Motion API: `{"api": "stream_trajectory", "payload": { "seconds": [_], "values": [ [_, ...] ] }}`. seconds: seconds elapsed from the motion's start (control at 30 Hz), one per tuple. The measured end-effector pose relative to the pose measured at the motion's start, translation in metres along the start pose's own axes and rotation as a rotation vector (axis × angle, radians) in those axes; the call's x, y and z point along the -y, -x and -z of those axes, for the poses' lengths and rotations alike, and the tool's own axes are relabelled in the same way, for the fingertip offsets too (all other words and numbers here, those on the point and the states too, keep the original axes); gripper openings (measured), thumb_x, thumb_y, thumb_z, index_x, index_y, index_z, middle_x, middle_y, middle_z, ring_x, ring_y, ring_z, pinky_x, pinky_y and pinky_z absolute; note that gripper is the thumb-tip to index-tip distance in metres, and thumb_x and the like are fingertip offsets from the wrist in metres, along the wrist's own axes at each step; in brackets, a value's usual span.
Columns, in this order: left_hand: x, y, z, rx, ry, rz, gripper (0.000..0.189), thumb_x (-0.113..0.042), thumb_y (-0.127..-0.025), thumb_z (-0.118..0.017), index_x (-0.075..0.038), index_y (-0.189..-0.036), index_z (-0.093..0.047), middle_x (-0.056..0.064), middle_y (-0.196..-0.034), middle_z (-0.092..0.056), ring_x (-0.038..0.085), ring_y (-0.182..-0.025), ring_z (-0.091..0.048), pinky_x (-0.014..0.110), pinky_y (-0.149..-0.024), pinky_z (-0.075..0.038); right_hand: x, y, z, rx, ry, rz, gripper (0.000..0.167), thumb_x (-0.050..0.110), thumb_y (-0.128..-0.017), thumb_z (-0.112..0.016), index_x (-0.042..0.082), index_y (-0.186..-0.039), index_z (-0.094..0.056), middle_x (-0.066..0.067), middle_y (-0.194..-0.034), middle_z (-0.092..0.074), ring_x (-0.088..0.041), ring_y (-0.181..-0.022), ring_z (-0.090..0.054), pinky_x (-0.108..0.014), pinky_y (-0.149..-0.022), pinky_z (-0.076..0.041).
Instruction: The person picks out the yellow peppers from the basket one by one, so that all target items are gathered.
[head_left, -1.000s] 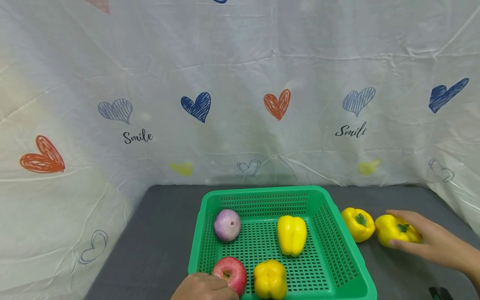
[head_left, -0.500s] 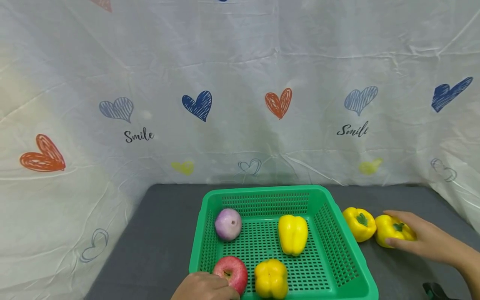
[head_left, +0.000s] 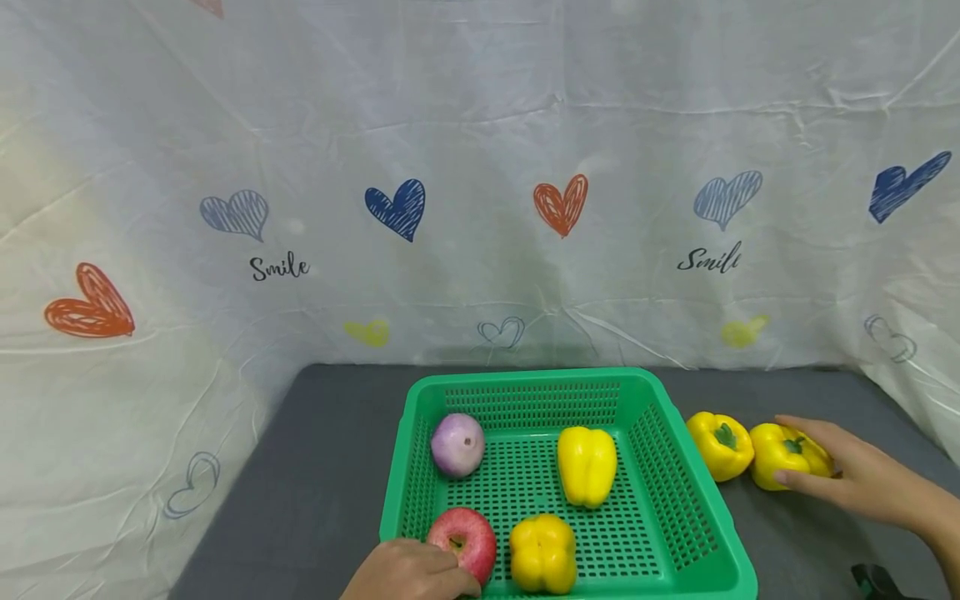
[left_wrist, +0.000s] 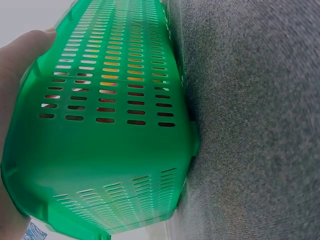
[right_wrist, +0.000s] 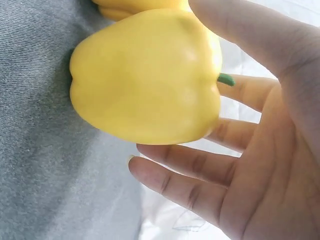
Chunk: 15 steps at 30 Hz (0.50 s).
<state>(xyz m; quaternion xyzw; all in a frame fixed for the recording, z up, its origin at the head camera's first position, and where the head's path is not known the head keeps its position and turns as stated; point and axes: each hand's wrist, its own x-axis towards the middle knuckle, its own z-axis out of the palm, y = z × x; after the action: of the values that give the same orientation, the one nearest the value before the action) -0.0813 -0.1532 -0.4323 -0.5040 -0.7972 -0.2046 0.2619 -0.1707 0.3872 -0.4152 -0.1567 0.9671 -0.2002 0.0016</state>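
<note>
My left hand (head_left: 411, 572) grips the near left corner of a green plastic basket (head_left: 693, 479); the left wrist view shows the thumb (left_wrist: 36, 42) at its rim. Close to those fingers, inside the basket, sits a red apple (head_left: 468, 537). My right hand (head_left: 862, 467) lies loosely around a yellow bell pepper (right_wrist: 145, 80) on the table, thumb at its upper side, fingers spread behind and below, palm apart from it. A second yellow bell pepper (head_left: 720, 446) stands between it and the basket.
Also in the basket are a purple onion (head_left: 457, 445) and two yellow bell peppers, one farther back (head_left: 587, 467) and one in front (head_left: 543, 554). A dark object (head_left: 873, 579) lies at the lower right. A white heart-printed sheet (head_left: 465, 275) hangs behind the grey table (head_left: 300, 475).
The right-hand pepper has shifted slightly left, against its neighbour, and my right hand's hold on it has loosened a little. My left hand stays at the basket corner.
</note>
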Motion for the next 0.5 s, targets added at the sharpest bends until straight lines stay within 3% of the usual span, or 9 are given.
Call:
{"api": "stream_trajectory", "payload": {
  "seconds": [0.1, 0.2, 0.3, 0.37, 0.47, 0.5],
  "values": [
    [0.0, 0.0, 0.0, 0.007, 0.0, 0.002, 0.019, -0.021, -0.1, -0.06, -0.03, -0.084, -0.067, -0.021, -0.074, -0.054, -0.006, -0.059, -0.035, 0.003, -0.061, -0.031, 0.002, 0.001, 0.002, -0.016, 0.012, 0.005, 0.076, 0.027, -0.084, -0.083, -0.013, -0.137, -0.046, -0.037, -0.127, -0.049, -0.048, -0.105, -0.054, -0.04, -0.065, -0.052],
    [0.0, 0.001, 0.0, 0.01, 0.001, 0.002, 0.02, -0.02, -0.101, -0.058, -0.029, -0.085, -0.067, -0.021, -0.074, -0.054, -0.006, -0.059, -0.034, 0.003, -0.062, -0.031, 0.005, 0.004, 0.005, -0.051, 0.038, 0.016, 0.082, 0.027, -0.083, -0.084, -0.013, -0.14, -0.041, -0.039, -0.132, -0.045, -0.054, -0.111, -0.049, -0.056, -0.077, -0.049],
    [0.001, 0.0, 0.0, 0.011, 0.0, -0.005, 0.021, -0.019, -0.1, -0.057, -0.028, -0.085, -0.068, -0.02, -0.073, -0.055, -0.006, -0.059, -0.034, 0.003, -0.061, -0.03, 0.011, 0.009, 0.005, -0.098, 0.041, 0.023, 0.086, 0.025, -0.083, -0.084, -0.011, -0.145, -0.036, -0.041, -0.137, -0.039, -0.061, -0.118, -0.039, -0.075, -0.088, -0.033],
    [0.001, 0.0, -0.001, 0.011, -0.001, -0.008, 0.02, -0.019, -0.099, -0.058, -0.028, -0.084, -0.068, -0.02, -0.073, -0.055, -0.006, -0.059, -0.033, 0.003, -0.061, -0.029, 0.019, 0.012, 0.004, -0.129, 0.026, 0.037, 0.087, 0.023, -0.083, -0.084, -0.007, -0.148, -0.035, -0.04, -0.14, -0.036, -0.063, -0.122, -0.034, -0.08, -0.092, -0.024],
    [0.001, 0.0, 0.0, 0.013, 0.013, -0.001, 0.016, -0.02, -0.098, -0.062, -0.028, -0.085, -0.067, -0.021, -0.074, -0.055, -0.007, -0.059, -0.034, 0.003, -0.06, -0.03, 0.035, 0.015, 0.002, -0.185, -0.001, 0.11, 0.086, 0.017, -0.08, -0.086, 0.001, -0.15, -0.039, -0.036, -0.144, -0.036, -0.061, -0.125, -0.035, -0.08, -0.097, -0.019],
    [0.001, 0.0, 0.0, 0.013, 0.014, 0.001, 0.016, -0.02, -0.097, -0.062, -0.028, -0.085, -0.067, -0.021, -0.074, -0.055, -0.007, -0.059, -0.034, 0.003, -0.061, -0.03, 0.04, 0.015, 0.002, -0.211, 0.003, 0.149, 0.086, 0.016, -0.078, -0.087, 0.004, -0.149, -0.042, -0.033, -0.145, -0.038, -0.054, -0.131, -0.036, -0.072, -0.107, -0.019]
  ]
}}
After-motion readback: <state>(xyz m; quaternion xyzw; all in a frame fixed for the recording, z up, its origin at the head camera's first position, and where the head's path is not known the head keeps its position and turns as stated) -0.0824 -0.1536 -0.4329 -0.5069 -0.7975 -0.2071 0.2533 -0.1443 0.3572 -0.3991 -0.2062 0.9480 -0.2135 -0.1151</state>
